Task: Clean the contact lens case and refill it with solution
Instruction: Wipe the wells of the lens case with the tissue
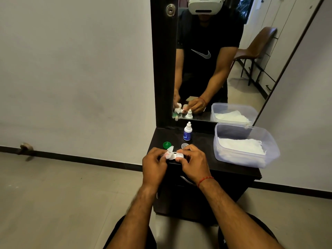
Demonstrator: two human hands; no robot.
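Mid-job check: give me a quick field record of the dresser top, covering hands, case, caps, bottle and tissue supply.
left hand: presses a tissue wad into the lens case
right hand: holds the case's other end
green cap: off, lying on the dresser top
clear cap: off, behind the right hand
solution bottle: upright, capped, untouched
plastic tub: open, holds white tissues, on the right

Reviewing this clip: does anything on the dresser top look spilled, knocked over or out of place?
Nothing stands out. The solution bottle stands upright and capped, the green cap and clear cap lie off the lens case, as wiping requires, and the tissue tub sits square. No liquid shows on the dresser top.
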